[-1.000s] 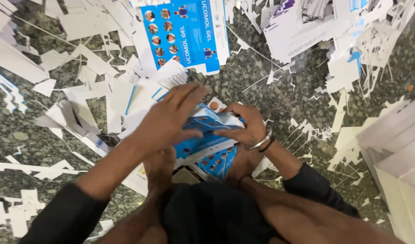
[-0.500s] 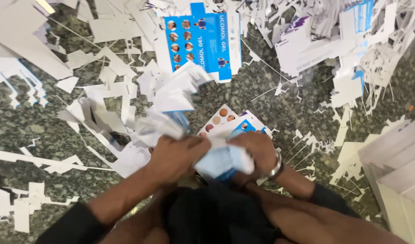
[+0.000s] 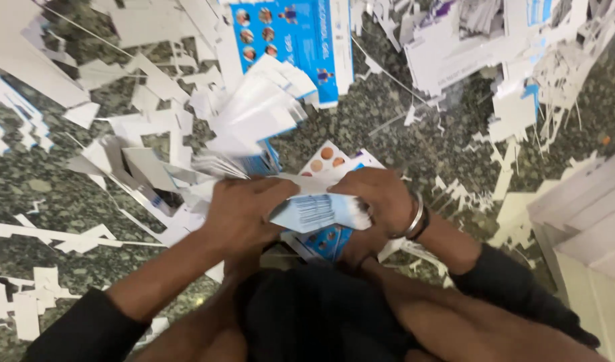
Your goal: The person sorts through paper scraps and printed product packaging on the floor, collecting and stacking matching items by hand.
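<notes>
My left hand (image 3: 244, 218) and my right hand (image 3: 378, 201) together grip a stack of flattened blue-and-white printed cartons (image 3: 317, 211), lifted a little above the floor. The stack fans out to the upper left, its loose white ends (image 3: 257, 117) blurred. Under the hands lies a flat carton sheet with round coloured pictures (image 3: 327, 161). My right wrist wears a metal bangle (image 3: 415, 218). My knees and dark clothing fill the bottom of the view.
White card offcuts and strips (image 3: 140, 121) litter the green speckled stone floor (image 3: 46, 181). A large blue printed sheet (image 3: 307, 37) lies at the top centre, more white printed sheets (image 3: 455, 47) at top right. Pale cardboard boxes (image 3: 582, 228) stand at the right.
My hands have gathered the cartons from flat on the floor and raised them as a bundle. The view has shifted slightly, and the fanned ends have swung up to the left.
</notes>
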